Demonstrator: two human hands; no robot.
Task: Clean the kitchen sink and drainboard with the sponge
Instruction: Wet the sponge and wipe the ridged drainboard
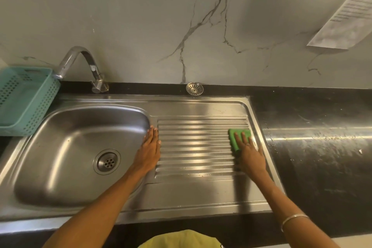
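A steel sink basin (66, 147) with a round drain lies at the left, and the ribbed steel drainboard (197, 147) stretches to its right. My right hand (248, 152) presses a green sponge (234, 137) flat against the right end of the ribs, fingers straight over it. Between basin and drainboard, my left hand (150, 147) rests flat on the steel rim, fingers straight and holding nothing.
A curved chrome tap (84, 62) stands behind the basin. A teal perforated basket (26, 96) sits at the far left. A loose metal strainer (194, 88) lies on the black ledge behind the drainboard. Black countertop (318, 137) extends right. A printed paper (348, 12) hangs on the marble wall.
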